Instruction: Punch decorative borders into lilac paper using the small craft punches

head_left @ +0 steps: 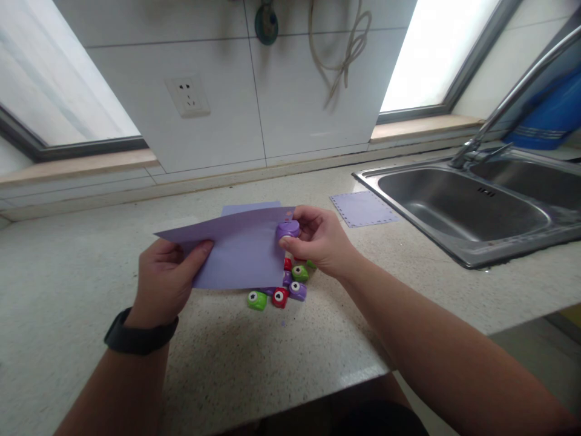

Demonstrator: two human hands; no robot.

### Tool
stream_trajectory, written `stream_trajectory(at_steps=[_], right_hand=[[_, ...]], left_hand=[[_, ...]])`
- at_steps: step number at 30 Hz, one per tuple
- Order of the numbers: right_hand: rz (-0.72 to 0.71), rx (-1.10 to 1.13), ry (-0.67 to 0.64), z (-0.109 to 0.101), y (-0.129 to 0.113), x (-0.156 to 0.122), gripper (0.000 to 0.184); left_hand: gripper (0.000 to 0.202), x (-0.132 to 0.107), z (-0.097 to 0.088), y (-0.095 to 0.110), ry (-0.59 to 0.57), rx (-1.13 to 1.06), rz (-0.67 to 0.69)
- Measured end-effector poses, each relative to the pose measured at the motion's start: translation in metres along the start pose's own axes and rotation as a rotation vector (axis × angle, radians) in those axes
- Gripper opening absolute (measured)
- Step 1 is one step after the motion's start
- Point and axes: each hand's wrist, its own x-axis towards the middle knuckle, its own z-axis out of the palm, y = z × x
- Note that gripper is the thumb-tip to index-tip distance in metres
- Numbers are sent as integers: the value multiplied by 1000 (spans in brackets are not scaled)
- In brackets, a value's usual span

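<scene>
My left hand (167,272) pinches the left side of a purple sheet of paper (240,254), thumb on top, holding it above the counter. At the sheet's right edge my right hand (322,239) grips a purple craft punch (288,229) between thumb and fingers. Small punched marks show near the sheet's upper right corner. Below the paper lie several small punches: a green punch (257,300), a red punch (280,297), a purple punch (298,291) and another green punch (300,273). The sheet hides part of this pile.
Behind the held sheet another purple sheet (252,208) lies on the speckled counter (82,290). A purple sheet with punched edges (363,208) rests beside the steel sink (472,257). A faucet (472,151) stands at the sink's back; a wall socket (187,95) is above.
</scene>
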Motion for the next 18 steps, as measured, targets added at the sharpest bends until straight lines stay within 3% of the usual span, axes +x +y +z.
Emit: stream_trajectory(at_steps=[5,12,18], right_hand=[[-122,-120,13,1,-2,-3,36],[-526,-496,-72,7,-21,-15,31],[-769,-676,-120,12,-35,-23,36]], left_hand=[[19,1,-1,-2,-7,-32,55],[10,3,3,14,-204,-189,269],[13,4,-4,22,-316,-196,389]])
